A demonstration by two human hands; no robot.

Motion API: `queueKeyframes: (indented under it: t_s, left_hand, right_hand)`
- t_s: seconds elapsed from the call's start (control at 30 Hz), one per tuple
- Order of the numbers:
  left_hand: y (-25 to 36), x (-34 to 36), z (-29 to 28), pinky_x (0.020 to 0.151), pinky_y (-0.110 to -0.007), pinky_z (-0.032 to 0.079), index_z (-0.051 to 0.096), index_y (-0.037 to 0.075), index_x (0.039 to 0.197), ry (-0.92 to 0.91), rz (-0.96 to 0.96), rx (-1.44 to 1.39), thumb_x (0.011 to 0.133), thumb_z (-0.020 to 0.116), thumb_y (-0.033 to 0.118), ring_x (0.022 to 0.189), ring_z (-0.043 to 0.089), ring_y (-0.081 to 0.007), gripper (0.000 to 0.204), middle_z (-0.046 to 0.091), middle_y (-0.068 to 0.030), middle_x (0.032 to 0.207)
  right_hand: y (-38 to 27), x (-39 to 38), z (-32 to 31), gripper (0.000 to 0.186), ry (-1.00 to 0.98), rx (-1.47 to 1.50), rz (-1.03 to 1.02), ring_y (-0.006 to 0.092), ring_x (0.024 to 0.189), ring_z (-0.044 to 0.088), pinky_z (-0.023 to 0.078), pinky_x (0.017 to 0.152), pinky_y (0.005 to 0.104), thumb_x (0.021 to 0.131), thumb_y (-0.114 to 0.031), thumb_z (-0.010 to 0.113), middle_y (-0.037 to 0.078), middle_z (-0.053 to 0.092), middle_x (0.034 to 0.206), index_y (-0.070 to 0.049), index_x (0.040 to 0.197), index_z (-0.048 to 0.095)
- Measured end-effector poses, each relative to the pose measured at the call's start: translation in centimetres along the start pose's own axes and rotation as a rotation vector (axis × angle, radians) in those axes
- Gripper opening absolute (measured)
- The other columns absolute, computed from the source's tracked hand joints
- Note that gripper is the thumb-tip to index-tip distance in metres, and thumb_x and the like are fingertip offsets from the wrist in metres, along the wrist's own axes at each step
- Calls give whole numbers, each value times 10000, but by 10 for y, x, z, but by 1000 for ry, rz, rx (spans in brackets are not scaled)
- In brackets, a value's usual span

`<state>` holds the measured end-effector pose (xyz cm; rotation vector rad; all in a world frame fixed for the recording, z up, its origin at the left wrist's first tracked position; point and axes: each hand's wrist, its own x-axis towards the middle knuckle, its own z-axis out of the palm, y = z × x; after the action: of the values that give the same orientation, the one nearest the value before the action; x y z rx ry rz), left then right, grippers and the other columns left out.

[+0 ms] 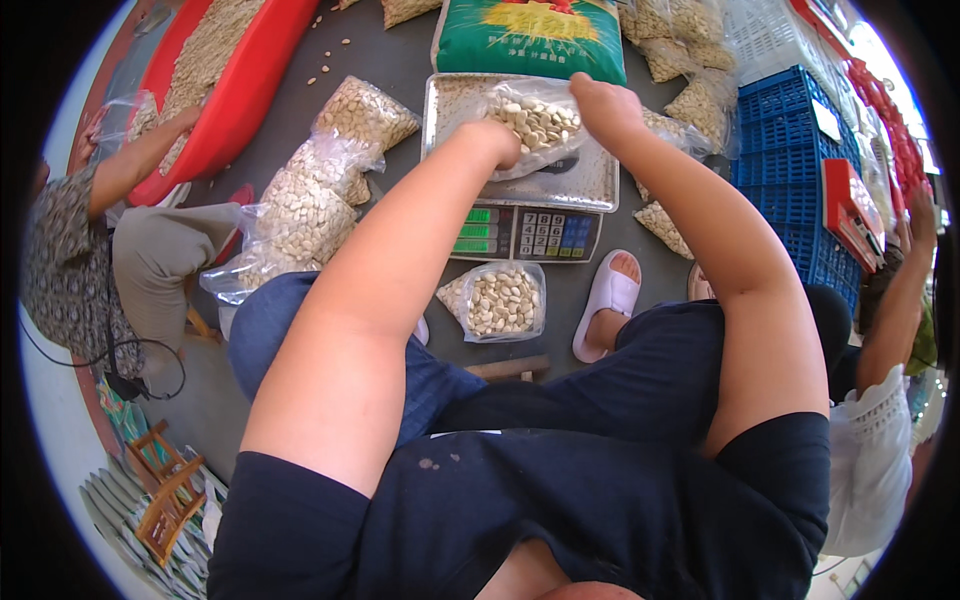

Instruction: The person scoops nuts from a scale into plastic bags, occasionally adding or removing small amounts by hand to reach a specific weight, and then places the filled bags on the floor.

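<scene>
A clear plastic bag of pale, flat beans (538, 122) rests on the metal pan of a digital scale (606, 190), its mouth toward me. My left hand (492, 143) is closed at the bag's left edge, with the fingertips hidden. At the upper right edge, my right hand (606, 104) grips the plastic. The scale's green displays and keypad face me. Closer to me, between my feet, another bag of beans (502, 302) sits on the floor.
Filled bean bags (300, 215) lie in a row at left, with more at right. A green printed sack (530, 45) stands behind the scale. One person reaches into a red tub of beans (225, 105). Blue crates (790, 180) and another person are at right.
</scene>
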<state>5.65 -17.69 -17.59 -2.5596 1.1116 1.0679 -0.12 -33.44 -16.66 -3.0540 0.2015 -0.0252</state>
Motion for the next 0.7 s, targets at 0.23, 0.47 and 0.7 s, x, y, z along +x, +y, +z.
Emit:
queueKeyframes:
  t_s: [0.23, 0.47, 0.7]
  left_hand:
    - [-19, 8, 26, 728, -323, 449, 628, 39, 821, 246, -5, -33, 613, 575, 100, 816, 569, -272, 223, 588, -155, 885]
    - [-8, 17, 40, 758, -319, 432, 601, 17, 877, 499, 49, -469, 697, 506, 156, 911, 545, -280, 246, 572, -182, 932]
    - [-20, 68, 57, 749, -316, 422, 593, 20, 914, 251, -119, -991, 711, 508, 181, 884, 556, -241, 272, 568, -160, 976]
  right_hand:
    - [-10, -29, -5, 127, 54, -182, 10, 276, 776, 560, 446, 621, 381, 750, -106, 414, 105, 579, 805, -67, 833, 502]
    - [-79, -14, -1, 144, -51, 126, -196, 293, 808, 535, 438, 714, 345, 658, -41, 488, 130, 558, 826, -69, 774, 569]
    - [-25, -11, 86, 247, -268, 25, 311, 311, 871, 538, 429, 744, 372, 781, -235, 445, 181, 571, 903, -55, 830, 608]
